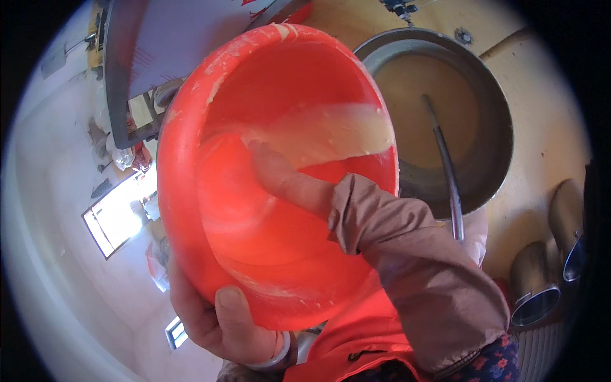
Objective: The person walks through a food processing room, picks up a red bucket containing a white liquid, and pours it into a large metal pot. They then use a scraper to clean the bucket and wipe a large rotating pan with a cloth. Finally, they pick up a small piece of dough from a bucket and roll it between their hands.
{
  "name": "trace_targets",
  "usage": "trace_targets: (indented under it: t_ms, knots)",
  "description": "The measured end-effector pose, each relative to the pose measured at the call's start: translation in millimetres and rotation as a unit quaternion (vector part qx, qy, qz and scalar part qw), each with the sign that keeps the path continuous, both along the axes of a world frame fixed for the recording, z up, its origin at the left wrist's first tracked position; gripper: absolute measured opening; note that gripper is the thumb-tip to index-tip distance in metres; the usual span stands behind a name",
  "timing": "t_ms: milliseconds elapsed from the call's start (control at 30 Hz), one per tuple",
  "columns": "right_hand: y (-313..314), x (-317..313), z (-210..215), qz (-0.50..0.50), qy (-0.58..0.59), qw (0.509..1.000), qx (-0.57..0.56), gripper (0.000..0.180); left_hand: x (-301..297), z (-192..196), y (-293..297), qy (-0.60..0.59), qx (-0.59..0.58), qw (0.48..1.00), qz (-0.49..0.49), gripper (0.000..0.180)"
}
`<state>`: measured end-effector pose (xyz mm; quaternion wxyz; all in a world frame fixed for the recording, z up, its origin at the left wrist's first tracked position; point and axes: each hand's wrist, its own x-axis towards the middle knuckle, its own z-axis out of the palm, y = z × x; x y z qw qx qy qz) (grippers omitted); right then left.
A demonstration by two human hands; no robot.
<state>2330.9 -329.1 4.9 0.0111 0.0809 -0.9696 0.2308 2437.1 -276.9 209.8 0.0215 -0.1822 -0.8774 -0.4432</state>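
Red plastic basin [175, 184], tilted and held up, overlaps in view the left rim of the metal pan [498, 127] on the counter [538, 95]; contact cannot be told. The left hand [232, 331] clamps its near rim, thumb over the edge; the right hand [277, 172] reaches inside to the pale batter [337, 130], finger spread too blurred to tell. The batter-smeared rim could slip from one hand's grip; swinging right could knock the metal handle [449, 169] jutting over the pan's near rim. Leftward seems roomier.
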Motion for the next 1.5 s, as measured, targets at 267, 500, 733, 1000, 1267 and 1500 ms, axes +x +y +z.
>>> trace_targets:
  t_ms: [267,500,733,1000,1267,1500]
  knots:
    - [6,79,66,0.089,-0.032,0.795,-0.599,0.045,-2,12,13,-0.031,-0.05,0.998,-0.007,0.052]
    - [-37,29,14,0.073,-0.037,0.917,-0.391,0.045,1,-6,30,0.039,-0.052,0.993,-0.096,0.053]
    - [-18,56,-29,0.118,-0.087,0.979,-0.138,0.046,13,10,43,-0.041,-0.149,0.985,-0.07,0.041]
    - [77,115,-49,0.102,-0.004,0.99,0.102,0.046,11,15,52,0.003,-0.213,0.958,-0.191,0.031]
    - [160,170,-92,-0.132,-0.05,0.957,-0.253,0.044,41,-19,97,-0.004,-0.209,0.942,-0.261,0.035]
    - [211,193,-82,-0.226,-0.026,0.929,-0.293,0.038,59,-28,112,0.019,-0.274,0.923,-0.271,0.035]
